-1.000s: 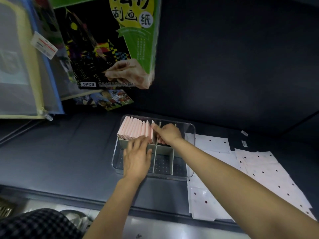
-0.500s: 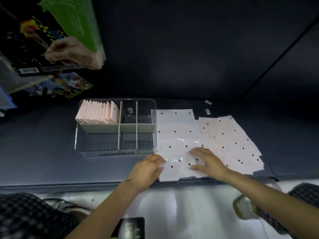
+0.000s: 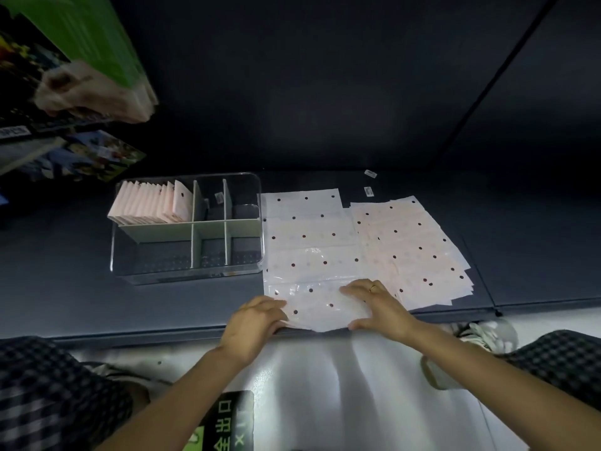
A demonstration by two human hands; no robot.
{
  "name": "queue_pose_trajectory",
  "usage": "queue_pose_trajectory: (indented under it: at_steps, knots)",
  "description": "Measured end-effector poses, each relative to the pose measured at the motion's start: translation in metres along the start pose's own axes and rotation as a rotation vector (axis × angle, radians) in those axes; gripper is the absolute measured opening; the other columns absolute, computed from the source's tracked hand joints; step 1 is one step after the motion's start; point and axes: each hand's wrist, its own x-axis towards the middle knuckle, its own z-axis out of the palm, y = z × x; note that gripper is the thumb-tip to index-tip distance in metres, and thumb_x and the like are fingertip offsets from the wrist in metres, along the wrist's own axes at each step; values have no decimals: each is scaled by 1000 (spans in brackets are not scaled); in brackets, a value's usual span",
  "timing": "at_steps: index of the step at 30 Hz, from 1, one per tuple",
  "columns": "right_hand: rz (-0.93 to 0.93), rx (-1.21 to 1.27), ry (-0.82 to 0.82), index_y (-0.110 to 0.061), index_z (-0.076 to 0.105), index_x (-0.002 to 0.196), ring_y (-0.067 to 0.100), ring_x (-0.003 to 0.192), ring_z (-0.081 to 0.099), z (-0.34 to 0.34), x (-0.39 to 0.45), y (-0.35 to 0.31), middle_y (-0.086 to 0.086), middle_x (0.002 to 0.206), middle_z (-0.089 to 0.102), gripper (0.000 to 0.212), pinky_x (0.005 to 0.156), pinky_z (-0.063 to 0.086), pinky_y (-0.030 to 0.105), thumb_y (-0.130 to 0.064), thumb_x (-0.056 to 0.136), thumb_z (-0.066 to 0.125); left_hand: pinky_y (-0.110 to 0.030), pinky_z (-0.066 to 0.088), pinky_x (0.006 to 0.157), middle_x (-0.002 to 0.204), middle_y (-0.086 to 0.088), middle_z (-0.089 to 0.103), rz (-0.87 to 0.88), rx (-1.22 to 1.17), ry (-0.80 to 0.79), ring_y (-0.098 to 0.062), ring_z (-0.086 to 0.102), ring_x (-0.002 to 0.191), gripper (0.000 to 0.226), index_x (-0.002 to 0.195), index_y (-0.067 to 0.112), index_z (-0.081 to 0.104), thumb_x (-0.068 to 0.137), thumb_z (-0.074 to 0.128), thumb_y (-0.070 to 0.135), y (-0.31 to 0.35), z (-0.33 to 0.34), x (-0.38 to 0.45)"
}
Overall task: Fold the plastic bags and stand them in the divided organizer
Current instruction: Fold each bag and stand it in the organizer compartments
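Although the near edge of the front plastic bag (image 3: 320, 304) is in view, its left and right corners lie under the hands, so the exact contact there cannot be read. Left hand (image 3: 252, 323) rests at the bag's near-left corner, fingers bent over the edge; whether they pinch the film or only press it cannot be told. Right hand (image 3: 379, 305) lies on the near-right part with fingers nearly straight and spread, thumb at the table edge, holding nothing. A ring (image 3: 373, 288) sits on one finger.

This bag lies flat at the front of the dark table (image 3: 536, 255), its long axis running left to right, the near edge overhanging slightly. Behind it more dotted bags (image 3: 305, 229) overlap in a column running away from the person; a second, fanned stack (image 3: 413, 245) lies just to the right, skewed.

Just left of the column stands the clear divided organizer (image 3: 187, 278). Its far-left compartment holds a row of folded pink bags (image 3: 153, 203) standing upright, leaning slightly. Contents of the other compartments are dim and hard to make out. Upper left, hanging packaging (image 3: 81, 60) is blurred and cut off by the frame.
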Motion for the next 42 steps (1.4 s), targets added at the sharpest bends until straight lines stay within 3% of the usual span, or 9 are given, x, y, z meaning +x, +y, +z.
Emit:
queue_pose_trajectory:
  at_steps: [8, 10, 12, 16, 21, 30, 35, 39, 42]
  knots:
    - [83, 392, -136, -14, 69, 81, -8, 71, 54, -51, 13, -12, -10, 78, 64, 8, 69, 37, 7, -22, 81, 73, -19, 47, 77, 112, 18, 66, -108, -281, 31, 2, 64, 88, 16, 105, 29, 69, 92, 59, 27, 12, -17, 4]
    - [64, 428, -96, -15, 69, 81, -11, 72, 54, -71, 23, -19, -11, 80, 64, 6, 70, 37, 2, -21, 84, 70, -12, 42, 72, 119, 22, 61, -123, -294, 81, 11, 58, 82, 22, 113, 34, 62, 93, 57, 29, 15, -26, 7]
    - [59, 457, -21, -12, 69, 85, -3, 81, 57, -86, 41, -25, -7, 89, 66, 9, 76, 39, 5, -21, 86, 67, -14, 37, 90, 141, 20, 44, -128, -261, 164, 11, 47, 112, 35, 128, 34, 52, 93, 55, 31, 17, -31, 12]
    - [57, 378, 115, -7, 69, 90, 9, 87, 55, -96, 85, -29, -3, 92, 64, 13, 79, 38, 20, -19, 88, 64, -38, 26, 111, 152, 3, 31, -67, -95, 299, -19, 28, 139, 50, 138, 22, 45, 91, 61, 23, 23, -30, 18]
    - [167, 273, 181, -11, 69, 88, 15, 98, 54, -84, 134, -20, 0, 101, 66, 12, 82, 37, 23, -23, 88, 64, -47, 8, 117, 155, 3, 23, 51, 102, 43, -21, 16, 144, 53, 142, 19, 40, 93, 56, 32, 23, -3, 21]
    - [290, 217, 245, -16, 68, 95, 19, 109, 55, -61, 164, -10, 0, 113, 64, 14, 84, 40, 25, -27, 87, 62, -40, -25, 111, 152, 5, -29, 10, 324, -256, -17, -35, 136, 72, 141, 23, -26, 97, 22, 54, 16, 31, 24]
    - [244, 210, 328, -18, 68, 91, 20, 109, 54, -58, 164, -12, -1, 107, 67, 11, 85, 41, 29, -26, 89, 60, -40, -23, 112, 151, 0, -31, -28, 360, -274, -20, -34, 136, 76, 141, 16, -26, 95, 16, 60, 19, 36, 27]
    - [188, 92, 515, -16, 60, 119, 26, 119, 43, -51, 148, -19, 5, 121, 57, 28, 97, 38, 34, -24, 92, 57, -42, -16, 116, 152, -4, -30, -50, 349, -280, -24, -29, 140, 78, 141, 18, -28, 94, 14, 63, 21, 39, 28]
    - [-93, -66, 524, -11, 57, 125, 29, 120, 48, -31, 113, -32, 9, 127, 57, 33, 100, 39, 38, -17, 93, 56, -45, -15, 116, 151, -10, -31, -49, 372, -291, -28, -28, 140, 75, 143, 24, -25, 93, 13, 64, 23, 41, 28]
